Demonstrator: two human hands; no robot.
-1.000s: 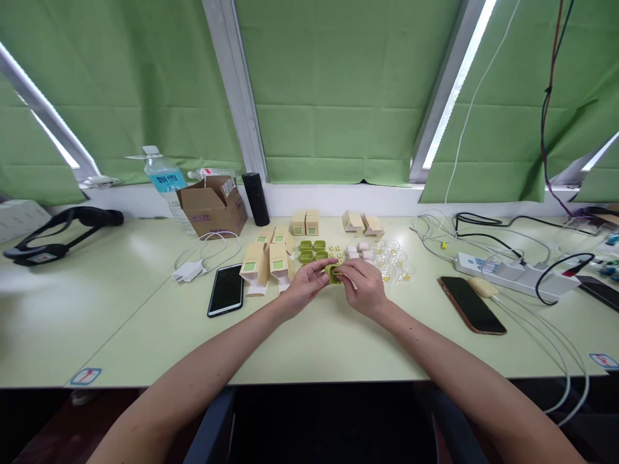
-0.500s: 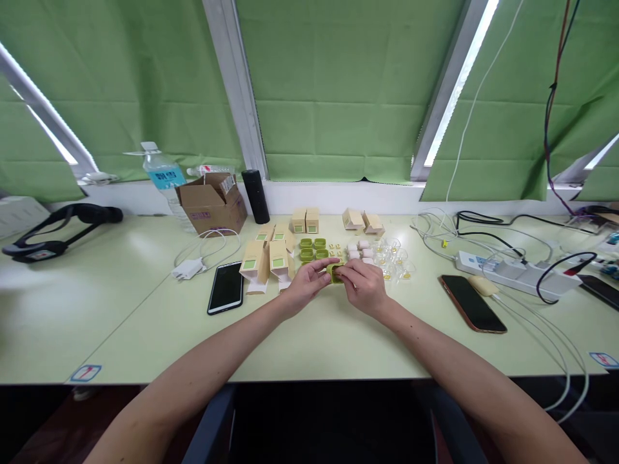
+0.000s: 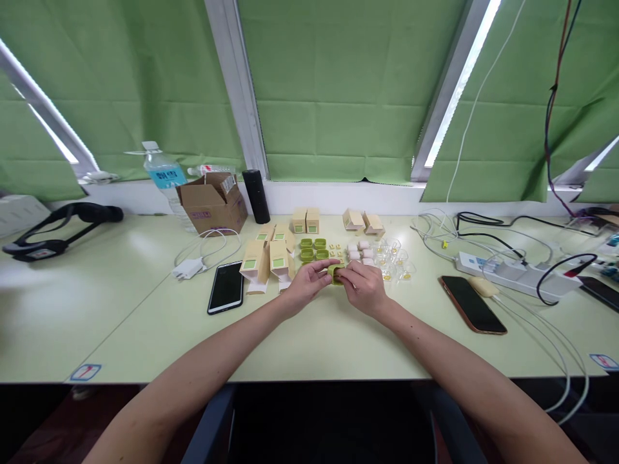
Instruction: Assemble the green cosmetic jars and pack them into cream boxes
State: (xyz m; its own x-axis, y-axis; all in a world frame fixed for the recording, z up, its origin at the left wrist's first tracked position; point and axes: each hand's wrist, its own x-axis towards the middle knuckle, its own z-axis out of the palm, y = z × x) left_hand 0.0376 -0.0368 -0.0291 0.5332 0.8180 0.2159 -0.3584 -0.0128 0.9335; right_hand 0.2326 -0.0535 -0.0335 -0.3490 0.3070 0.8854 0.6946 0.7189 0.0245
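Just above the table, my left hand grips a small green tray-like cup between thumb and fingers. My right hand is closed at the cup's right side, its fingertips reaching inside; whatever they pinch is hidden. Beyond my hands, several matching green cups stand in rows. Tiny yellowish pieces lie beside them, then pale pink rounded pieces and clear plastic covers farther right. Beige cartons with green windows stand to the left, several with flaps open.
A brown cardboard box, a water bottle and a black cylinder stand at the back left. A phone lies left, another phone right, near a power strip with tangled cables. More cartons sit behind.
Both hands stay almost in place around the green cup. The cup appears slightly turned, showing a little more of its inside.
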